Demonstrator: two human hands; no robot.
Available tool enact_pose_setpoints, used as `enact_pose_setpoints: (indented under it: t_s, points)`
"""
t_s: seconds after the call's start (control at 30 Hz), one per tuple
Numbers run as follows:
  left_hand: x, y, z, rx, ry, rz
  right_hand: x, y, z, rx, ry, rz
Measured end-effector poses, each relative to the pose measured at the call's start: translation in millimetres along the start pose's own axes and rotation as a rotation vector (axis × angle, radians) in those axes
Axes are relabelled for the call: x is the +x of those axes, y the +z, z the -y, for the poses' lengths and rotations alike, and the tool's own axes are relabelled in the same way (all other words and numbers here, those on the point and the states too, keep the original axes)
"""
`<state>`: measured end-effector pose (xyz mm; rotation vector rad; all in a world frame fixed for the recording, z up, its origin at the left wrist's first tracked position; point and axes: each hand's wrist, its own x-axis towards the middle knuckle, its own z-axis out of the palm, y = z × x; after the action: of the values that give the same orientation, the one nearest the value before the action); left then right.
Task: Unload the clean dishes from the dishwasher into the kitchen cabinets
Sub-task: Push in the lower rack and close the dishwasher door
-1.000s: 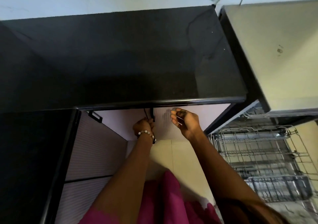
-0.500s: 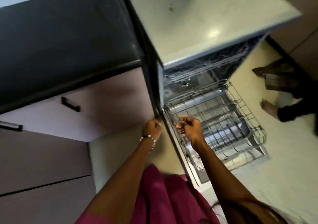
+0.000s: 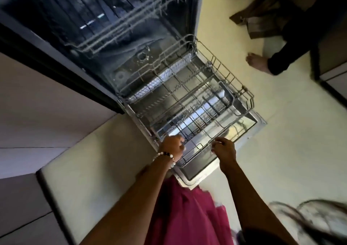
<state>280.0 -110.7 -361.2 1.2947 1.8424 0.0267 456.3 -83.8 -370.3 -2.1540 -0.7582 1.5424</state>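
Note:
The dishwasher (image 3: 105, 15) stands open, its door (image 3: 252, 125) folded down flat. The grey wire lower rack (image 3: 228, 74) is pulled out over the door, and I see no dishes in it. My left hand (image 3: 171, 148), with a bead bracelet on the wrist, is curled around the rack's front left corner. My right hand (image 3: 224, 150) has its fingers hooked on the rack's front rim wire. The upper rack (image 3: 120, 28) stays inside the dark tub and is blurred.
Closed pale cabinet fronts (image 3: 37, 98) run along the left, beside the dishwasher. Another person's bare foot (image 3: 257, 64) and dark trouser leg stand on the cream floor (image 3: 281, 150) to the right of the rack. A brown cloth (image 3: 259, 21) lies at the far right. My magenta garment hangs below.
My view has swung from the counter and cabinet doors to the open dishwasher. Both hands have moved right and down from the cabinet edge onto the lower rack's front rim.

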Motion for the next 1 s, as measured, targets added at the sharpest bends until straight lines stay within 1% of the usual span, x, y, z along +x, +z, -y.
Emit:
enact_pose_setpoints:
  t_s: [0.07, 0.17, 0.27, 0.33, 0.43, 0.5, 0.57, 0.7, 0.83, 1.0]
  points:
    - [22.2, 31.4, 6.1, 0.092, 0.025, 0.065, 35.3, 6.4, -26.8, 0.047, 0.075, -0.001]
    - [50.6, 72.3, 11.3, 0.352, 0.087, 0.158, 68.5, 19.8, -45.2, 0.122, 0.123, -0.012]
    - [68.4, 99.6, 12.5, 0.518, 0.121, 0.233, 90.9, 35.9, -54.7, 0.229, 0.181, 0.000]
    - [79.3, 112.6, 15.7, 0.580, 0.134, 0.256, 103.1, 46.7, -56.1, 0.253, 0.182, -0.032]
    - [90.8, 120.1, 18.5, 0.585, 0.163, 0.212, 108.2, 53.1, -50.0, 0.219, 0.136, -0.050]
    - [97.2, 117.0, 22.0, 0.554, 0.175, 0.172, 108.4, 53.4, -43.0, 0.252, 0.138, -0.021]
    - [104.4, 108.6, 26.1, 0.509, 0.173, 0.172, 107.4, 55.2, -32.6, 0.271, 0.135, 0.012]
    - [123.9, 75.3, 33.0, 0.473, 0.170, 0.116, 108.6, 75.1, -0.7, 0.289, 0.075, 0.109]
    - [149.7, 34.7, 50.9, 0.494, 0.138, 0.086, 112.3, 107.7, 36.5, 0.317, -0.009, 0.233]
    - [186.9, -14.7, 81.0, 0.508, 0.129, -0.010, 121.5, 163.5, 76.0, 0.397, -0.078, 0.330]
